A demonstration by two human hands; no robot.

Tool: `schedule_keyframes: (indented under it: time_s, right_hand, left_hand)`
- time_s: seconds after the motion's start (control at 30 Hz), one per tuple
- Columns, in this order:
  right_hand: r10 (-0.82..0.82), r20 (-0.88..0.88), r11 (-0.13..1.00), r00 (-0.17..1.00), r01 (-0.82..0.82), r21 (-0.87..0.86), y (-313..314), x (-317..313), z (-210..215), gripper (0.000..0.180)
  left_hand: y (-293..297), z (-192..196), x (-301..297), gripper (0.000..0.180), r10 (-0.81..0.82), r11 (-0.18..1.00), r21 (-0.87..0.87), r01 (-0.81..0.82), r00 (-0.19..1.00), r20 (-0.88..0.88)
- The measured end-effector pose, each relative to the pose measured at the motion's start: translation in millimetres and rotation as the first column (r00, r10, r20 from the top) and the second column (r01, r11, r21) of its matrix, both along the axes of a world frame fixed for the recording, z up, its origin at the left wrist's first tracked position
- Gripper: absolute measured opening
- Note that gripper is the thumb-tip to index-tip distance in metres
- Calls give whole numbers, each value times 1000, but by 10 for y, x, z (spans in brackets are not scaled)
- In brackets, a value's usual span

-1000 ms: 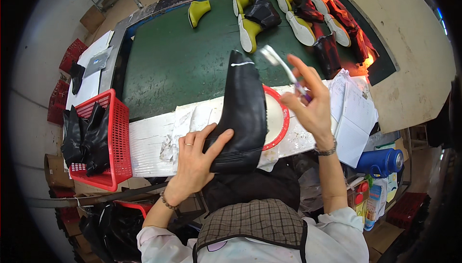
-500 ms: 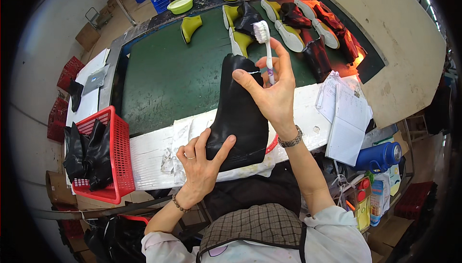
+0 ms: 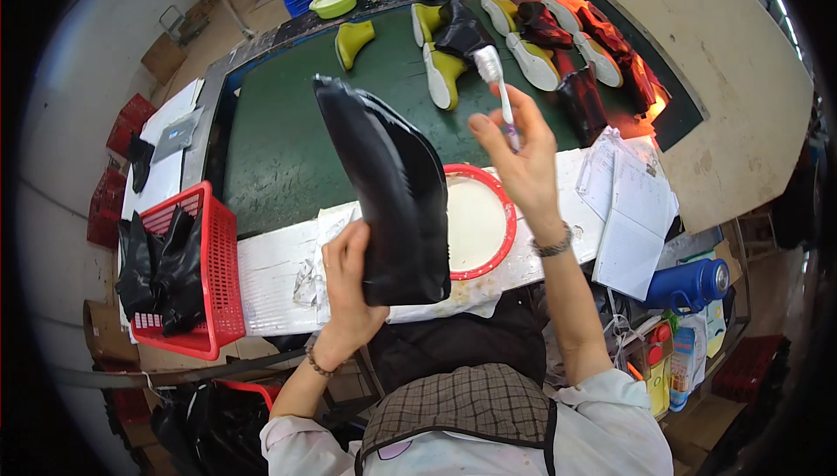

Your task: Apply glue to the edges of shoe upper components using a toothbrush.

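Note:
My left hand (image 3: 349, 280) grips the lower end of a black rubber boot upper (image 3: 388, 184) and holds it raised and tilted above the work surface. Beside it to the right, my right hand (image 3: 521, 158) holds a small brush (image 3: 495, 82) upright, bristles at the top, just apart from the boot piece. Under both hands sits a round red-rimmed bowl (image 3: 499, 249) of white glue, partly hidden by the boot piece.
A red basket (image 3: 222, 262) of black boot pieces stands at the left. The green conveyor belt (image 3: 279, 140) carries yellow-green and black boots (image 3: 449, 53) at the far end, next to a green bowl (image 3: 334, 1). Papers (image 3: 632, 206) and a blue flask (image 3: 689, 284) lie right.
My left hand has lifted and tilted the boot piece up toward me. My right hand with the brush has moved right, off the boot piece, and now stands beside it.

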State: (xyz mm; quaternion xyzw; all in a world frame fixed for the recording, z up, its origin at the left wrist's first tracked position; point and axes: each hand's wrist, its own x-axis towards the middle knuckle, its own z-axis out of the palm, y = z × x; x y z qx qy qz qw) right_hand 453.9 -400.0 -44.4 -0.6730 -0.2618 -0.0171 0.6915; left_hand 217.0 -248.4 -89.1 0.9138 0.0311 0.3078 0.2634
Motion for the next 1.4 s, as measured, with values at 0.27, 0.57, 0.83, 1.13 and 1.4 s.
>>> schedule_keyframes:
  time_s: [0.27, 0.57, 0.83, 1.13, 1.4]
  right_hand:
    - [145, 223, 976, 964, -102, -195, -498, -225, -134, 19]
    - [116, 378, 971, 918, -25, -237, -502, 96, -50, 12]
    - [145, 510, 979, 848, -49, -197, -363, 312, 74, 20]
    - [227, 328, 969, 917, -180, -167, -553, -293, -245, 24]
    - [163, 359, 974, 919, -91, -210, -602, -255, -101, 22]
  left_hand:
    - [187, 38, -43, 103, -91, 944, -316, 97, 995, 35]
    - [235, 107, -85, 88, -280, 939, -202, 279, 960, 25]
    - [254, 193, -33, 86, -369, 923, -102, 371, 929, 40]
    - [147, 107, 193, 83, -42, 988, -144, 61, 991, 126]
    - [179, 58, 289, 85, -82, 985, -136, 106, 982, 172]
